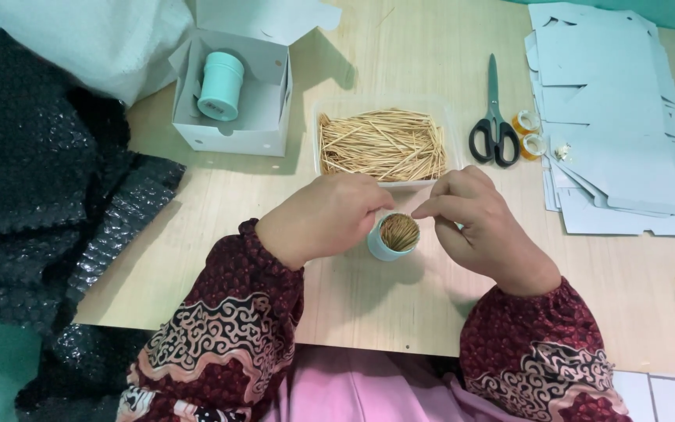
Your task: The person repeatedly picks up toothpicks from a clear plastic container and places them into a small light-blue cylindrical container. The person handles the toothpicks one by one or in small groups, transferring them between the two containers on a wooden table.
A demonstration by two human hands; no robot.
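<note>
A small mint-green round container (387,247) packed with upright toothpicks stands on the wooden table in front of me. My left hand (323,217) curls around its left side and grips it. My right hand (474,220) hovers at its right rim, thumb and forefinger pinched together over the toothpicks; whether a toothpick is between them I cannot tell. Just beyond both hands lies a clear plastic tray (451,125) heaped with loose toothpicks (380,143).
An open white cardboard box (263,129) at the back left holds a capped mint-green container (219,86). Black-handled scissors (494,129) and two small tape rolls (527,134) lie right of the tray. Flat white box blanks (619,109) are stacked far right. Black bubble wrap (33,195) covers the left.
</note>
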